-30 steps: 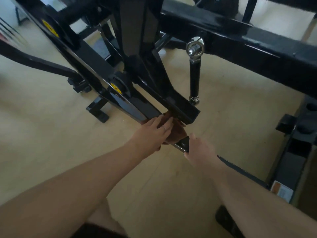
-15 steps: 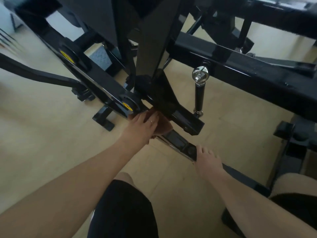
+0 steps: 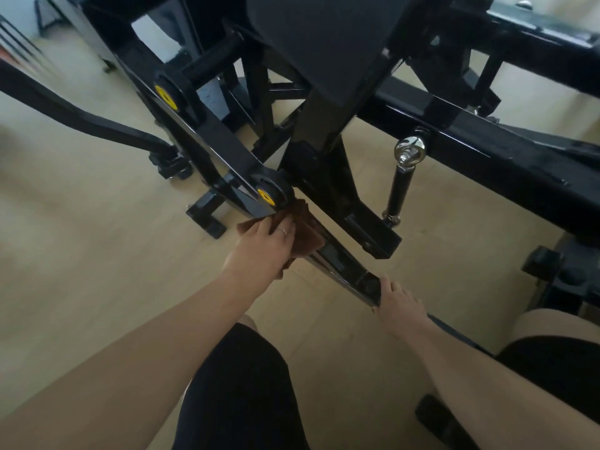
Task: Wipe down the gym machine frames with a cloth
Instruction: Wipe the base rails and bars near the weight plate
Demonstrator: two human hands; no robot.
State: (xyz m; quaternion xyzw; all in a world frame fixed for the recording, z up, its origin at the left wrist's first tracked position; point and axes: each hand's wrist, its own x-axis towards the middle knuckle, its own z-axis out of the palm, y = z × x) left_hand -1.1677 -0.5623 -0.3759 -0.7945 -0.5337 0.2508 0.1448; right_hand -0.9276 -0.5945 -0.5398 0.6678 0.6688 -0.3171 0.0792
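Observation:
A black gym machine frame fills the upper view. Its low diagonal bar (image 3: 341,264) runs from a pivot with a yellow cap (image 3: 265,196) down toward me. A brown cloth (image 3: 308,232) is wrapped over this bar just below the pivot. My left hand (image 3: 263,248), with a ring on one finger, presses the cloth against the bar. My right hand (image 3: 397,303) rests on the bar's lower end, fingers curled on its edge, apart from the cloth.
A chrome eye bolt on a black rod (image 3: 404,177) stands right of the bar. A thick horizontal beam (image 3: 487,151) crosses the right side. A second yellow-capped pivot (image 3: 165,97) sits upper left. My knees (image 3: 240,384) are below, over pale wooden floor (image 3: 81,254).
My left hand has slid the cloth up the diagonal bar toward the yellow-capped pivot. My right hand stays on the bar's lower end. My head has pulled back, bringing my knees into view.

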